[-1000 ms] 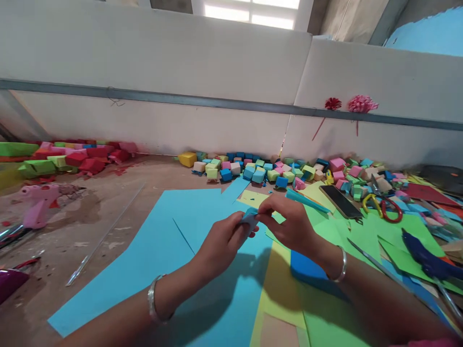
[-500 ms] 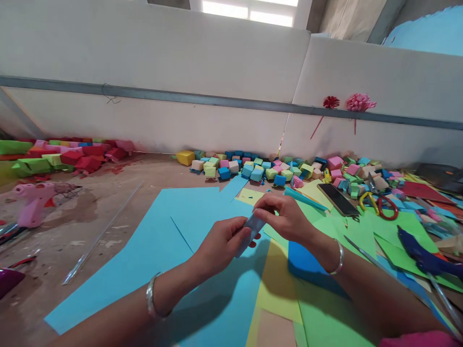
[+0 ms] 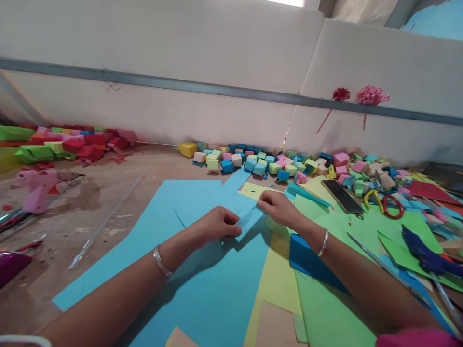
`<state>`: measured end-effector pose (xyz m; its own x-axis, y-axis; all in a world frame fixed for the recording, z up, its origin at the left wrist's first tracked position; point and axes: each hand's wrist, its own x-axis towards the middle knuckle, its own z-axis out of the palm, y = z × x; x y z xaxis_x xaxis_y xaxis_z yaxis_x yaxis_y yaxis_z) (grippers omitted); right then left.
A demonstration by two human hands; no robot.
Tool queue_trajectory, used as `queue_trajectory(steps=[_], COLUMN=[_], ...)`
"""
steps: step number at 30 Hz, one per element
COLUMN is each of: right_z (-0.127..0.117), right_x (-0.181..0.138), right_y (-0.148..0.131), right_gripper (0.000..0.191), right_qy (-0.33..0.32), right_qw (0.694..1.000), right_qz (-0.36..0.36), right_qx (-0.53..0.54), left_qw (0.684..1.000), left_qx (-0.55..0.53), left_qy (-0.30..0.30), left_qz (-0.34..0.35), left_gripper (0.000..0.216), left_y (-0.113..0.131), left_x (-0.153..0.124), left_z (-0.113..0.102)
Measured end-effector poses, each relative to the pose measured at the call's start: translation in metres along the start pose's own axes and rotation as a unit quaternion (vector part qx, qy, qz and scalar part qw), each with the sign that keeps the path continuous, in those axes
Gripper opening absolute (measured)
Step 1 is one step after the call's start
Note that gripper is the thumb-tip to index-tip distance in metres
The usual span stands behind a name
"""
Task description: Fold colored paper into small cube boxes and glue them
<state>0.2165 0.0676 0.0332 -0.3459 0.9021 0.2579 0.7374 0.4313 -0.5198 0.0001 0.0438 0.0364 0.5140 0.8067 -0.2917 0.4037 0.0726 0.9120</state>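
Between my two hands a small light-blue paper strip (image 3: 250, 222) is stretched, just above a large light-blue paper sheet (image 3: 152, 241). My left hand (image 3: 219, 224) pinches its near left end between thumb and fingers. At the far right end, my right hand (image 3: 275, 208) grips it with the fingertips. Under my right forearm lie a dark-blue paper piece (image 3: 313, 262) and green sheets (image 3: 325, 308). A yellow sheet (image 3: 280, 274) runs beneath my hands, to the right of the light-blue one.
Several small paper boxes (image 3: 260, 166) line the wall. A pink glue gun (image 3: 36, 188) and a clear glue stick (image 3: 104, 224) lie left. On the right are a phone (image 3: 342, 196), red-and-yellow scissors (image 3: 385, 205), a long blade (image 3: 387, 270) and a dark-blue glue gun (image 3: 428, 253).
My hands have moved apart, and the paper strip, folded or bunched between them before, is now opened out flatter. The view has tilted down slightly.
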Motion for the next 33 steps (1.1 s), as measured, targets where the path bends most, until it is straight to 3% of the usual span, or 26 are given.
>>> queue_trajectory(steps=[1,4,5,9,14,19,22,25,30,33], right_z=[0.006,0.020,0.024,0.034,0.042,0.044,0.040,0.034,0.030,0.032], right_x=[0.001,0.001,-0.001,-0.006,-0.007,-0.005,-0.003,0.000,0.005,0.005], right_y=[0.005,0.012,0.012,0.008,0.007,0.011,0.012,0.012,0.016,0.018], right_gripper=[0.015,0.011,0.009,0.005,0.011,0.012,0.016,0.026,0.034,0.034], right_qy=[-0.021,-0.051,-0.058,-0.083,-0.080,-0.068,-0.069,-0.075,-0.102,-0.107], right_qw=[1.000,0.998,0.997,0.992,0.970,0.954,0.959,0.965,0.966,0.967], right_qz=[0.002,-0.006,-0.009,-0.035,-0.117,-0.154,-0.149,-0.130,-0.118,-0.116], right_qx=[-0.010,-0.033,-0.044,-0.092,-0.196,-0.247,-0.232,-0.214,-0.205,-0.198], left_qw=[1.000,0.991,0.987,0.980,0.956,0.910,0.907,0.906,0.885,0.848], left_qx=[0.019,0.092,0.121,0.196,0.291,0.401,0.387,0.372,0.426,0.484], left_qy=[0.013,0.095,0.102,0.037,0.026,0.011,-0.061,-0.125,-0.107,-0.114], left_qz=[-0.004,0.025,0.033,0.018,0.018,0.102,0.154,0.159,0.158,0.184], left_gripper=[0.019,0.045,0.044,0.012,0.006,0.009,0.015,0.016,0.025,0.031], left_y=[-0.001,-0.001,0.000,0.001,0.001,0.003,0.003,0.003,0.000,-0.002], left_x=[0.000,-0.001,-0.002,-0.003,-0.003,-0.006,-0.003,0.001,0.006,0.003], left_z=[0.000,0.004,0.006,0.010,0.014,0.012,0.008,0.004,0.002,0.003])
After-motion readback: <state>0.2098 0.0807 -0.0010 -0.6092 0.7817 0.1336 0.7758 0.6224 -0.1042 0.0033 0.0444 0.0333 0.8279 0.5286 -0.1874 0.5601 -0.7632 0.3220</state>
